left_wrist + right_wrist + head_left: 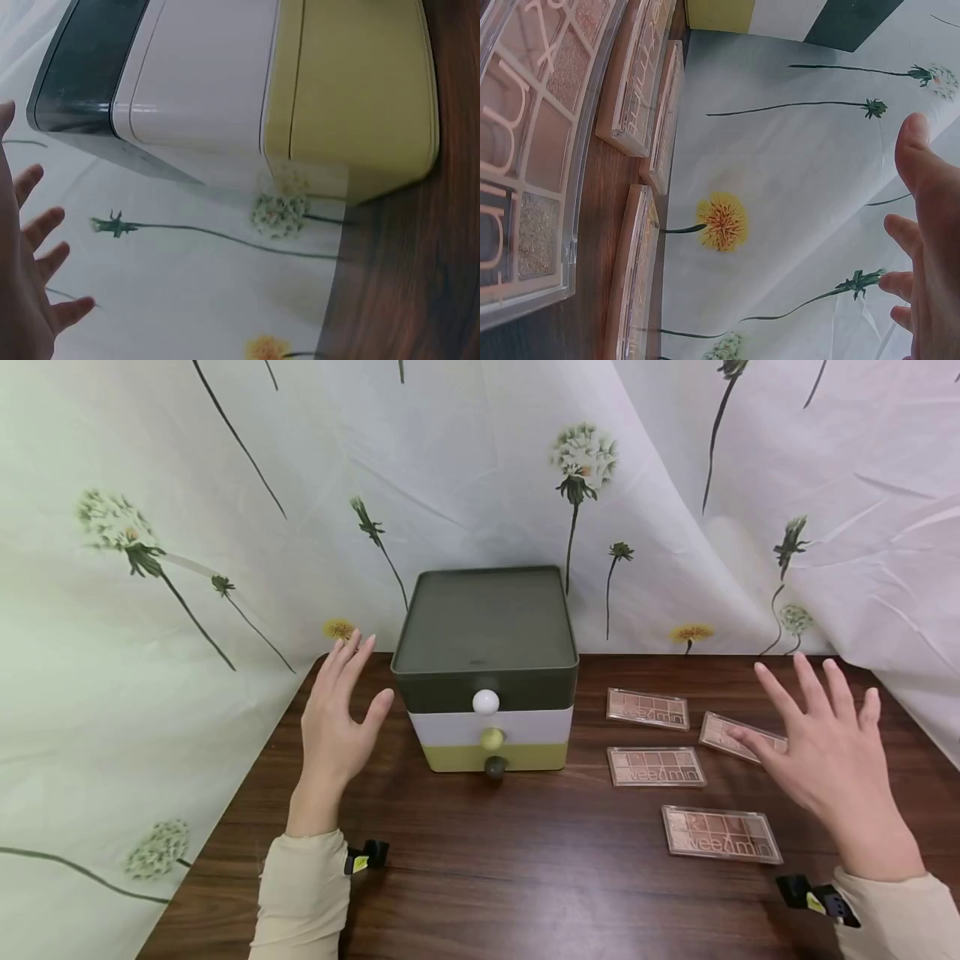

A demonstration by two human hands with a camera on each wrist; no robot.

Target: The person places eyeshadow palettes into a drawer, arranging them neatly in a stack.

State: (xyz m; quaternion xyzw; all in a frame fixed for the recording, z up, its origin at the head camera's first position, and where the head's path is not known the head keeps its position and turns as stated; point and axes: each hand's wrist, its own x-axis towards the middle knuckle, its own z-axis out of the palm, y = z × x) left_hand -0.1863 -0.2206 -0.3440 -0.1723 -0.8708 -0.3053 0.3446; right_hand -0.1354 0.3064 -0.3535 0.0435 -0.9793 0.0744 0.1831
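Note:
My left hand (335,727) hovers to the left of a stacked three-drawer box (487,618), fingers extended and nothing held. The box has a dark green top tier with a white knob (486,702), a white tier with a yellow-green knob (492,739), and a yellow-green bottom tier with a dark knob (495,767). On the right, my right hand (836,760) is raised with its fingers spread, holding nothing. Its thumb overlaps one eyeshadow palette (723,735) in the head view. Near it lie further clear-lidded palettes, the closest one (722,835) toward the front.
Two more palettes (647,708) (656,767) lie between the box and my right hand. The dark wooden table (480,877) carries everything. Behind it hangs a white cloth (465,468) printed with dandelions. Each wrist wears a small black camera mount (367,857).

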